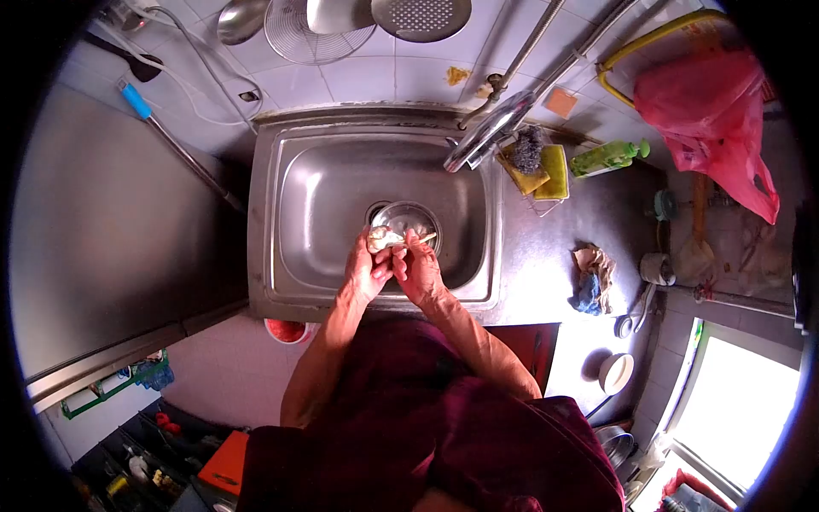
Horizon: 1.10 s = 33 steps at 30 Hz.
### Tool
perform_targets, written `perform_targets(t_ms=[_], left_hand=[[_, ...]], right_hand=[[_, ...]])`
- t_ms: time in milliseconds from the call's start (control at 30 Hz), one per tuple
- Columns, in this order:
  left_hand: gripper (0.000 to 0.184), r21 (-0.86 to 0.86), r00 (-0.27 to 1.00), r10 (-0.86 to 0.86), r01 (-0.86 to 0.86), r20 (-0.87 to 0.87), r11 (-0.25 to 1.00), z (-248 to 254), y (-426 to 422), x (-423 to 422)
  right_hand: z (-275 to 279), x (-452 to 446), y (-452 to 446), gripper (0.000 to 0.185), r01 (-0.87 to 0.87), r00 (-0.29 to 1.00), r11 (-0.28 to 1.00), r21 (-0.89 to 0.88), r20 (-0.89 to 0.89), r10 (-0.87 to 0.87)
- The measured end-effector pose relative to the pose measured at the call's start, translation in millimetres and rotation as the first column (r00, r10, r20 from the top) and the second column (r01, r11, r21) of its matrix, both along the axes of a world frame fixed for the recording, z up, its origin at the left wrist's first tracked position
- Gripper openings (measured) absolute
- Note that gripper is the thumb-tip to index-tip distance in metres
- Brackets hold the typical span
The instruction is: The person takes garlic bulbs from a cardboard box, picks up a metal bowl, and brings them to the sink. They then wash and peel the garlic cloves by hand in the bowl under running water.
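Note:
Over the sink (311,205), both hands meet around a pale garlic bulb (384,239) with a thin stalk. My left hand (365,271) is closed around the bulb from the left. Close against it, my right hand (420,271) pinches the stalk side with thumb and fingers. The stalk's end (429,237) pokes out to the right of my right thumb. Just beyond my fingertips, a round metal bowl (409,209) sits near the drain, its near part hidden by my hands.
The faucet (490,132) reaches over the sink's back right corner. Sponges (554,173) and a steel scrubber (528,150) lie in a wire rack beside a green bottle (607,159). A crumpled cloth (593,277) rests on the right counter. A red bag (704,107) hangs at upper right.

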<state>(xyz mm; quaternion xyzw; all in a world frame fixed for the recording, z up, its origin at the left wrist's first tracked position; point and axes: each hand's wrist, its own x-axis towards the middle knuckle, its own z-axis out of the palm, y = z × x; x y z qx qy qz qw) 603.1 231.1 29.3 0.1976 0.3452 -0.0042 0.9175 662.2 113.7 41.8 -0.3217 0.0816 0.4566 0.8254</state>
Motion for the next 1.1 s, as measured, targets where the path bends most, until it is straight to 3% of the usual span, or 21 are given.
perform_targets(t_ms=[100, 167, 200, 233, 300, 333, 367, 433, 500, 567, 633, 733, 967, 1033, 1067, 1100], left_hand=[[0.048, -0.070, 0.998, 0.023, -0.019, 0.052, 0.997, 10.0, 4.7, -3.6], [0.049, -0.066, 0.975, -0.022, 0.038, 0.222, 0.997, 0.3, 9.9, -8.7], [0.054, -0.025, 0.980, -0.028, 0.033, 0.197, 0.999, 2.8, 13.5, -9.8], [0.054, -0.025, 0.980, -0.028, 0.034, 0.197, 0.999, 7.6, 16.9, -10.6], [0.058, 0.067, 0.997, -0.075, 0.074, 0.017, 0.995, 15.3, 20.9, -12.1], [0.063, 0.145, 0.996, -0.094, 0.095, -0.012, 0.985, 14.9, 19.6, -12.8], [0.063, 0.143, 0.995, -0.096, 0.097, -0.014, 0.985, 16.7, 18.6, -12.4], [0.065, 0.307, 0.954, -0.214, 0.272, -0.211, 0.912, 22.2, 17.0, -11.0], [0.068, 0.301, 0.946, -0.213, 0.283, -0.245, 0.911, 19.2, 14.4, -11.1], [0.069, 0.391, 0.913, -0.206, 0.343, -0.351, 0.854, 20.7, 12.1, -9.0], [0.072, 0.388, 0.889, -0.259, 0.406, -0.377, 0.828, 16.7, 18.6, -7.1], [0.075, 0.488, 0.863, -0.288, 0.478, -0.415, 0.730, 21.5, 21.0, -5.8], [0.078, 0.525, 0.841, -0.292, 0.519, -0.456, 0.675, 21.4, 25.0, -6.7], [0.078, 0.550, 0.836, -0.268, 0.523, -0.478, 0.651, 8.7, 26.4, -9.4], [0.077, 0.604, 0.836, -0.270, 0.536, -0.478, 0.590, -1.3, 28.0, -12.0], [0.077, 0.654, 0.835, -0.273, 0.546, -0.478, 0.524, -2.1, 28.3, -12.9]], right_hand=[[-11.2, 3.2, -7.2, 0.037, 0.032, 0.999, 0.996, 0.084, -0.026, -0.030], [-36.6, 13.0, -12.8, 0.033, 0.260, 0.912, 0.966, -0.011, -0.325, -0.249], [-42.4, 20.9, -15.2, 0.031, 0.322, 0.894, 0.939, -0.119, -0.288, -0.343], [-40.7, 24.2, -23.0, 0.029, 0.290, 0.952, 0.954, -0.080, -0.078, -0.296], [-32.5, 36.0, -34.9, 0.029, 0.178, 0.962, 0.977, -0.120, 0.229, -0.147], [-26.6, 36.7, -34.4, 0.030, 0.159, 0.960, 0.954, -0.253, 0.267, -0.089], [-20.5, 34.9, -33.4, 0.030, 0.160, 0.960, 0.954, -0.255, 0.266, -0.090], [-12.0, 27.6, -29.3, 0.035, 0.093, 0.909, 0.947, -0.309, 0.414, 0.046], [-15.0, 21.6, -25.5, 0.039, -0.031, 0.888, 0.961, -0.274, 0.433, 0.152], [-30.5, 11.3, -19.4, 0.042, -0.077, 0.767, 0.925, -0.373, 0.570, 0.294], [-24.8, 5.7, -14.9, 0.045, -0.076, 0.808, 0.938, -0.339, 0.530, 0.257], [-37.7, 10.3, -15.9, 0.031, -0.175, 0.864, 0.982, -0.069, 0.467, 0.187], [4.5, 7.3, -11.0, 0.018, -0.049, 0.961, 0.993, -0.106, 0.265, 0.075], [-2.2, 7.6, -13.8, 0.016, -0.047, 0.786, 0.951, -0.307, 0.577, 0.225], [-8.8, 7.9, -14.3, 0.016, -0.049, 0.785, 0.950, -0.308, 0.576, 0.227], [-14.9, 8.4, -14.1, 0.015, 0.022, 0.649, 0.929, -0.370, 0.712, 0.268]])
